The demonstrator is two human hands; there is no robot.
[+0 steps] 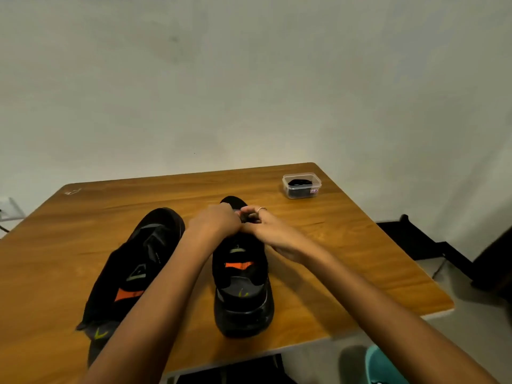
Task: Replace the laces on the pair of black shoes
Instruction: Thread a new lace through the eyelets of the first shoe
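Two black shoes with orange insole patches stand on the wooden table (346, 245), heels toward me. The right shoe (242, 289) is upright in the middle; the left shoe (130, 270) leans over to its left beside it. Both my hands meet over the right shoe's lace area near the toe. My left hand (214, 221) has its fingers curled down onto the black lace there. My right hand (261, 225), with a ring on one finger, pinches the black lace (247, 216) between thumb and fingers. The eyelets are hidden under my hands.
A small clear plastic box (302, 185) holding black laces sits at the table's far right corner. A plain wall rises behind the table. Dark furniture (432, 245) stands on the floor to the right, and a teal object (382, 367) shows at the lower right.
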